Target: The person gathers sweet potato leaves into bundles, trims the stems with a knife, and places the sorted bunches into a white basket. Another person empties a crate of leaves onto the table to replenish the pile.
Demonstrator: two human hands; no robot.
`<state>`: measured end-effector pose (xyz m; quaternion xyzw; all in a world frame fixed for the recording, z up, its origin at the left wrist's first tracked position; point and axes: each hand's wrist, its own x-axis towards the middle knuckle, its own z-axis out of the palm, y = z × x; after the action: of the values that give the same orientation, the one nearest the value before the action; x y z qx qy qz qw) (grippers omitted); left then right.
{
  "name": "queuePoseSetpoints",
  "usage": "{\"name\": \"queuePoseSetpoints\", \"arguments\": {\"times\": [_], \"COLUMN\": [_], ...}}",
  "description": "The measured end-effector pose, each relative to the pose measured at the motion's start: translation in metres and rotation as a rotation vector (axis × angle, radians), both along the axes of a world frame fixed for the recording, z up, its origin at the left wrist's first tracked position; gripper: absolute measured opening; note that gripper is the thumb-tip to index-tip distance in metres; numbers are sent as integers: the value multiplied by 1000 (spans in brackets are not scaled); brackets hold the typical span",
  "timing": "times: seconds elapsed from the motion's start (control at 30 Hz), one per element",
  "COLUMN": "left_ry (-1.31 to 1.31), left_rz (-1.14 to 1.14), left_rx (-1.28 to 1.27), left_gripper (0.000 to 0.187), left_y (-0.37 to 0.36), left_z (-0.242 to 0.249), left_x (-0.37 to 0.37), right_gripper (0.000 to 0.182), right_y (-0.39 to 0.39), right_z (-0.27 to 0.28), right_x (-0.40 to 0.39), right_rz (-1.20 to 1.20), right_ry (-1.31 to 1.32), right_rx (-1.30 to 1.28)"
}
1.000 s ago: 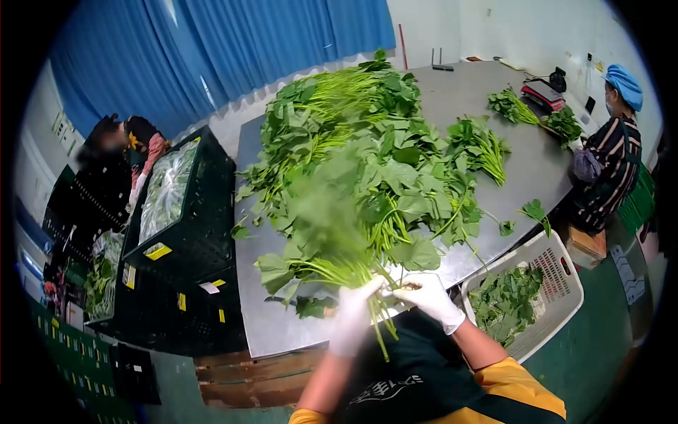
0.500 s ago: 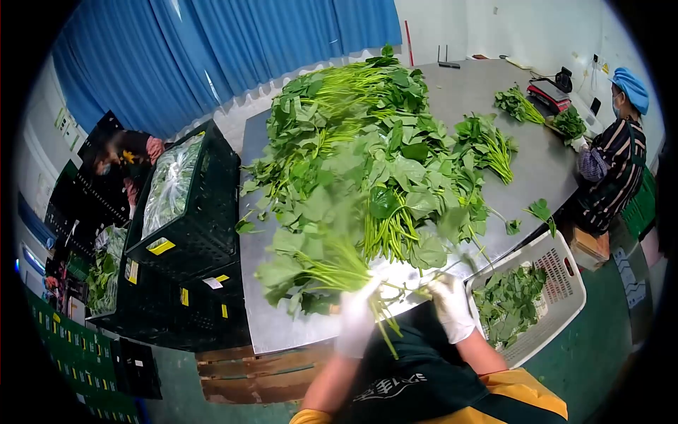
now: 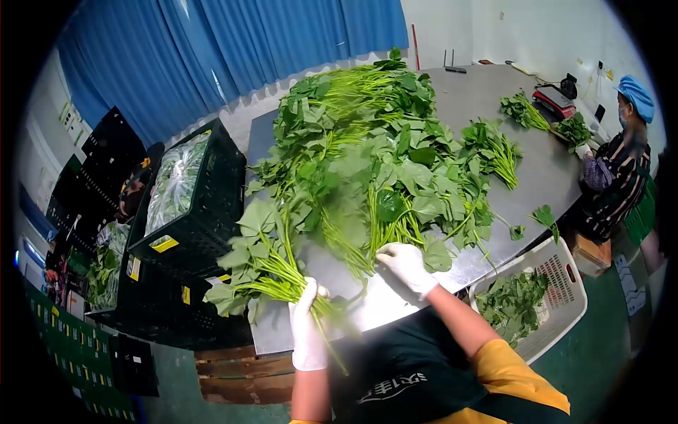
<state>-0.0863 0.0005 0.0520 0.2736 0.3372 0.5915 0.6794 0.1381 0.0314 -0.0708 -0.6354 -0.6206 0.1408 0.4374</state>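
- The view is a round fisheye; its corners are black and things near the edge bend.
- The stems inside the left hand [image 3: 308,326] are covered by the white glove; only the cut ends show below it, a little blurred.
- The right hand's [image 3: 405,266] fingertips sink among stalks, so I cannot tell whether they pinch any or only press on them.
- The table [image 3: 537,173] is mostly covered by the pile [image 3: 367,148] of greens; its near edge is cut off by the person's dark apron.
- A co-worker [image 3: 621,166] at the far right is partly cut by the frame edge, and a second person at the far left is too dark to make out.
- The bunch [image 3: 265,265] sits at the near left corner of the table, its leaves hanging past the edge over the black crate [image 3: 191,212].
- Its long axis runs on a slant: leaves up and left, cut stems down and right toward the person.
- The left hand is clenched round the bunch's stems, forearm rising almost straight from the bottom of the view.
- The right arm reaches forward from lower right, elbow bent, gloved palm down on the pile's near edge.
- A white basket [image 3: 565,283] of loose leaves stands just right of the table.
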Motion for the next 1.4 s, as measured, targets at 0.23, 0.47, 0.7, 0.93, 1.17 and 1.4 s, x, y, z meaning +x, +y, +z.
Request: {"name": "queuePoseSetpoints", "arguments": {"times": [0.23, 0.47, 0.7, 0.93, 1.17, 1.4], "left_ry": [140, 191, 238, 254, 215, 224], "left_rz": [123, 147, 205, 158, 157, 154], "left_rx": [47, 68, 74, 50, 7, -33], "left_gripper": [13, 17, 17, 15, 14, 11], "left_y": [0, -1, 2, 3, 7, 2], "left_z": [-6, -5, -11, -11, -23, -18], "left_x": [-21, -16, -21, -20, -15, -11], "right_gripper": [32, 23, 18, 14, 10, 14], "right_y": [40, 53, 13, 11, -5, -7], "right_z": [-33, -37, 47, 22, 54, 20], "right_x": [-43, -27, -7, 9, 7, 23], "right_rz": [-122, -72, 232, -85, 3, 162], "right_ry": [-389, -405, 580, 446, 923, 1641], "right_rx": [39, -171, -60, -170, -87, -478]}}
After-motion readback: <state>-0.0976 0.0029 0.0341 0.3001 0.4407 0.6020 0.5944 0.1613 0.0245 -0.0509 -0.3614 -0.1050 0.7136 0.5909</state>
